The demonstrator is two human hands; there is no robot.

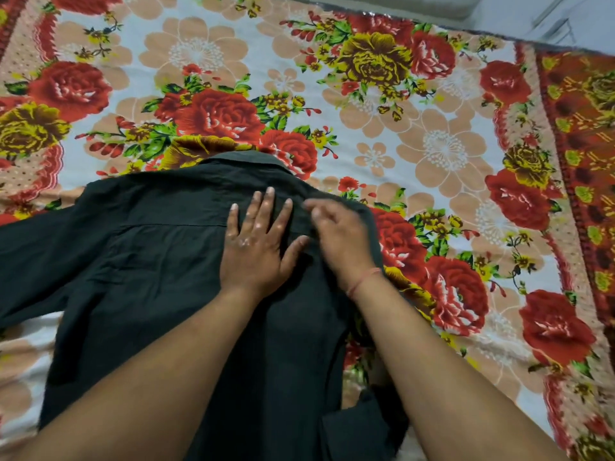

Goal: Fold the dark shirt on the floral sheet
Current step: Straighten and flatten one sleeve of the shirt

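The dark shirt (149,261) lies back-up on the floral sheet (416,134), its collar pointing away from me. Its left sleeve stretches out toward the left edge of the view. The right side is folded in over the back, with its fold edge running down the right. My left hand (258,242) lies flat on the upper back just below the collar, fingers spread and straight. Beside it, my right hand (339,234) rests on the folded right shoulder; it is blurred, fingers bent loosely over the cloth. Both forearms cover the lower middle of the shirt.
The sheet spreads wide beyond the collar and to the right, with a dark red patterned border (582,168) along the right side. A pale floor (499,11) shows past the sheet's far right corner.
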